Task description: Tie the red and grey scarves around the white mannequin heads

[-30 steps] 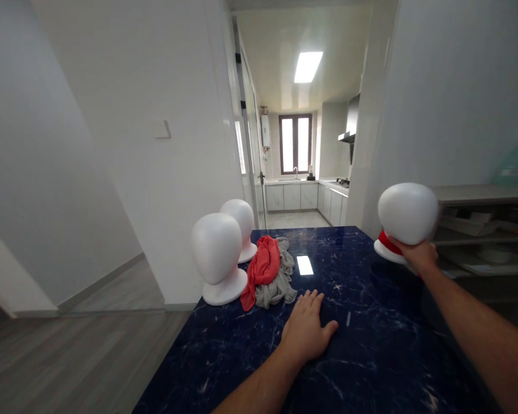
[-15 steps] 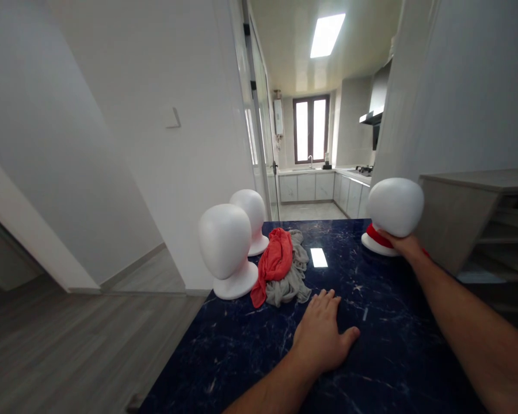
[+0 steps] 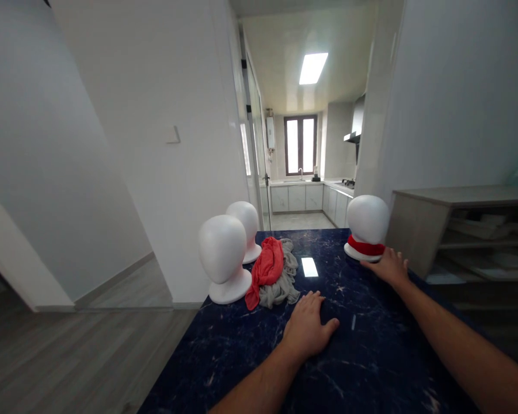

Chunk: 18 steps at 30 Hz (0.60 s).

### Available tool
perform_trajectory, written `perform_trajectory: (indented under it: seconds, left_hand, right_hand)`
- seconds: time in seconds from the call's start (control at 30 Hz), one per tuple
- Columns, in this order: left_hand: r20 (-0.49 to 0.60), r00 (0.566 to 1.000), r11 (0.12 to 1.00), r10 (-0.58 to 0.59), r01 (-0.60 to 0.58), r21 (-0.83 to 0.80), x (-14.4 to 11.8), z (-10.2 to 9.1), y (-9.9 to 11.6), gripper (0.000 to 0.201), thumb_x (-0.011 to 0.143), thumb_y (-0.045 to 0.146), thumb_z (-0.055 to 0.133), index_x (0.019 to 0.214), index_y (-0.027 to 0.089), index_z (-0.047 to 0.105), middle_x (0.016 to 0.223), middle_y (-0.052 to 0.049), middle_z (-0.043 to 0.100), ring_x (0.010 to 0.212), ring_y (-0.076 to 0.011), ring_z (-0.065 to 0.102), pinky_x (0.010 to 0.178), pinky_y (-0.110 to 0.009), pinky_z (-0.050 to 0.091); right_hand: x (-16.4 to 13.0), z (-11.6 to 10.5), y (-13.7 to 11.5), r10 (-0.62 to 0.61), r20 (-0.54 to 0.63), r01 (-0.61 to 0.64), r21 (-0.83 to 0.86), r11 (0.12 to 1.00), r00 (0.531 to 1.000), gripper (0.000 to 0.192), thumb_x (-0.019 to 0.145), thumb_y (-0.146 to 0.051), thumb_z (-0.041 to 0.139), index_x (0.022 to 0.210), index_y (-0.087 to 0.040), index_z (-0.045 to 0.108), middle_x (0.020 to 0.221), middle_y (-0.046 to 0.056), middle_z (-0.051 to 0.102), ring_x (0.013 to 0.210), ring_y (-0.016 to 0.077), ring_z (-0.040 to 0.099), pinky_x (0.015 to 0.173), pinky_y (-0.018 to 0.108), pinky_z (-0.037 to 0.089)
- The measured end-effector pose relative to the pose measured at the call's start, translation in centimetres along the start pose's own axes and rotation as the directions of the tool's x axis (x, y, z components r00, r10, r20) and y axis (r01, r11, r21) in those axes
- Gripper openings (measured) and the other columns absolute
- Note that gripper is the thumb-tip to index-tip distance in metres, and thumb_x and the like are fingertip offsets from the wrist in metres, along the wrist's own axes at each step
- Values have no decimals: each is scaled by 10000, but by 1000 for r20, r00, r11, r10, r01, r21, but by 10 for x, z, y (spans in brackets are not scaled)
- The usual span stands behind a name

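Observation:
My left hand [image 3: 308, 328] lies flat on the dark blue marbled table [image 3: 328, 379], fingers stretched and thumb out, holding nothing. Just beyond its fingertips is a grey cloth [image 3: 280, 291], with a coral-red cloth [image 3: 267, 265] heaped over it. My right hand [image 3: 391, 266] is at the base of a white mannequin head [image 3: 368, 218] at the far right corner, its fingers spread. A red band of cloth [image 3: 366, 247] circles that head's neck. Whether my fingertips touch the base or the band, I cannot tell.
Two more white mannequin heads stand at the left edge, one in front [image 3: 223, 250] and one behind [image 3: 244, 221]. A wooden shelf unit [image 3: 431, 198] rises right of the table. White walls flank a kitchen doorway at the back.
My right hand has let go of the neck of the right mannequin head and drawn back toward me. The left hand stays flat on the table. The view has tilted slightly up and right.

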<state>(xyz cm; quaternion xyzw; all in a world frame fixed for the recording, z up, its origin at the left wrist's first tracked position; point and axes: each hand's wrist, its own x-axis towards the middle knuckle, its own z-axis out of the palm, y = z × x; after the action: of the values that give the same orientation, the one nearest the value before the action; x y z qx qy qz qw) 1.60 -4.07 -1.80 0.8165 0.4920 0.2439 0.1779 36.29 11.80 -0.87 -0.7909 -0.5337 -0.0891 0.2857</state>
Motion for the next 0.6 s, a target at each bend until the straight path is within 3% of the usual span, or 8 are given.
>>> perform_trajectory:
  seconds: [0.1, 0.27, 0.37, 0.47, 0.6]
  left_hand:
    - [-16, 1000, 1000, -6, 6, -1, 2, 1, -1, 718, 919, 634, 575, 1503, 216, 546, 1657, -80, 432, 1562, -289, 343, 1318, -459, 232]
    - [-31, 999, 998, -35, 33, -50, 0, -5, 5, 694, 900, 585, 629, 1468, 190, 574, 1612, -115, 494, 1530, -310, 395, 1288, -467, 270]
    - [-88, 996, 990, -22, 9, -143, -1, -14, 13, 526, 917, 476, 634, 1363, 197, 647, 1455, -110, 646, 1368, -276, 576, 1177, -401, 414]
    - [-150, 985, 984, -87, 61, -170, -3, -29, 14, 280, 940, 334, 583, 1134, 199, 734, 1161, -70, 776, 1082, -214, 709, 950, -309, 520]
    - [-190, 956, 975, -223, 217, -51, -22, -71, -16, 197, 913, 354, 621, 880, 195, 732, 901, -68, 781, 895, -242, 734, 798, -318, 507]
  right_hand:
    - [-47, -13, -6, -17, 132, 33, -121, 992, 991, 979, 855, -718, 584, 1487, 17, 448, 1546, 318, 449, 1462, 487, 365, 1181, 608, 288]
    - [-133, -31, -22, -152, 388, 190, -60, 980, 909, 837, 919, -674, 498, 1507, -78, 516, 1604, 253, 430, 1473, 480, 385, 1169, 645, 306]
    - [-172, -40, -27, -214, 353, 239, -27, 971, 911, 771, 960, -647, 457, 1517, -118, 530, 1622, 200, 434, 1505, 456, 351, 1202, 651, 254]
    - [-189, -49, -30, -254, 260, 259, 15, 966, 932, 631, 1014, -561, 411, 1434, -136, 613, 1551, 177, 533, 1466, 392, 425, 1218, 622, 241]
    - [-191, -58, -33, -276, 194, 273, 44, 961, 941, 486, 1027, -487, 444, 1280, -156, 695, 1389, 177, 653, 1317, 358, 555, 1181, 597, 278]
